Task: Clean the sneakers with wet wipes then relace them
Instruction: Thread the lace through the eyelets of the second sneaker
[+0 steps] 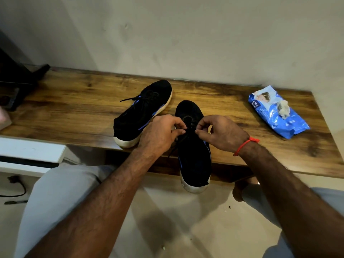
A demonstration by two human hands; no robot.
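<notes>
Two black sneakers with blue stripes and white soles lie on a wooden table [74, 108]. The left sneaker [143, 110] lies farther back, angled, its laces loose. The right sneaker [193, 151] points away from me and its heel hangs over the table's front edge. Over its tongue, my left hand [160, 133] and my right hand [221, 133] each pinch the black lace [189, 131] between thumb and fingertips. A red thread circles my right wrist.
A blue wet-wipe pack [277, 112] lies at the table's right end with a crumpled used wipe [283, 108] on top. A dark object [16, 82] stands at the far left. A white unit [31, 151] sits low on the left, a cable [16, 187] on the floor.
</notes>
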